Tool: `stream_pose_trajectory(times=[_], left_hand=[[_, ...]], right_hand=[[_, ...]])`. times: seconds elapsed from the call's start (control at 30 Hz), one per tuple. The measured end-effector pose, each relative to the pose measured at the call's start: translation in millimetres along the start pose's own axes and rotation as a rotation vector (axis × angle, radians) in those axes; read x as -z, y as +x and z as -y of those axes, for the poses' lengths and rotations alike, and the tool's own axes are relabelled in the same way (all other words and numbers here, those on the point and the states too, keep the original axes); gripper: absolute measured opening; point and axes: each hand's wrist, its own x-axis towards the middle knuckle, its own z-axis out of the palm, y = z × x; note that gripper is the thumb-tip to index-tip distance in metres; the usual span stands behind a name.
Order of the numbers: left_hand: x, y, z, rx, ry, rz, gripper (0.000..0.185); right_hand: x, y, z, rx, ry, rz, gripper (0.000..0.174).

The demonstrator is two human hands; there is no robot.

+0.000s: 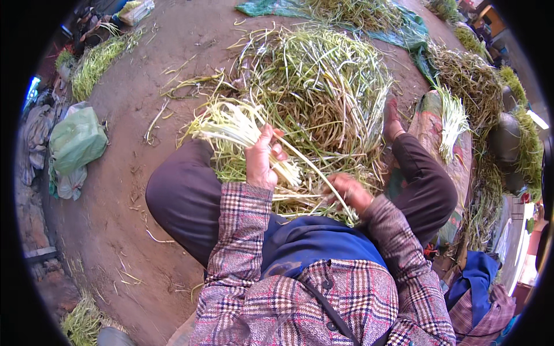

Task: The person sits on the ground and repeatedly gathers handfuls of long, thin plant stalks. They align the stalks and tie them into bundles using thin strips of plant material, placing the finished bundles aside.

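Observation:
My left hand (263, 158) is closed around a bundle of pale green-white stalks (236, 125), their cut ends poking out below the fist and the leafy ends fanning to the upper left. One longer stalk (314, 166) slants from beside that hand down past my right hand (350, 190), which is blurred; whether its fingers grip the stalk cannot be told. Between my bent legs lies a large tangled heap of long green and yellowed stalks (329, 86). A separate small bunch of pale stalks (450, 123) rests on a sack to the right.
The patterned sack (422, 123) lies beside my right leg. Dry plant litter (469, 82) is piled behind it. A green plastic sheet (407, 32) holds more stalks at the top. On the left are a green bag (80, 136) and a grassy pile (95, 65) on bare soil.

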Motion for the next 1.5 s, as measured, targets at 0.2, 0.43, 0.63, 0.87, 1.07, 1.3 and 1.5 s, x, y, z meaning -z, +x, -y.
stream_pose_trajectory(times=[0.2,0.43,0.63,0.87,1.07,1.3,1.5], left_hand=[[5.5,12.5,23.9,-0.054,0.156,-0.093,0.019],[6.1,18.1,34.0,-0.072,0.233,-0.160,0.022],[-0.6,0.2,61.5,0.205,0.289,-0.095,0.020],[3.8,14.0,44.4,0.180,0.008,-0.146,0.022],[-3.9,-7.3,73.6,0.221,0.540,-0.017,0.044],[-9.8,11.2,49.6,-0.260,0.468,-0.080,0.020],[-2.6,17.6,71.4,0.160,0.048,-0.224,0.021]], right_hand=[[-7.9,-28.3,-13.3,-0.142,0.110,-0.002,0.035],[-7.3,-25.6,1.7,-0.001,-0.055,0.365,0.034],[-8.5,0.1,-10.0,0.153,0.030,-0.148,0.031],[-9.2,-3.7,-27.5,0.019,-0.117,0.230,0.033],[-9.6,11.7,7.2,0.105,-0.152,0.033,0.029],[29.3,66.8,62.9,0.277,-0.425,-0.434,0.044],[93.5,159.6,84.7,-0.026,-0.940,-0.781,0.034]])
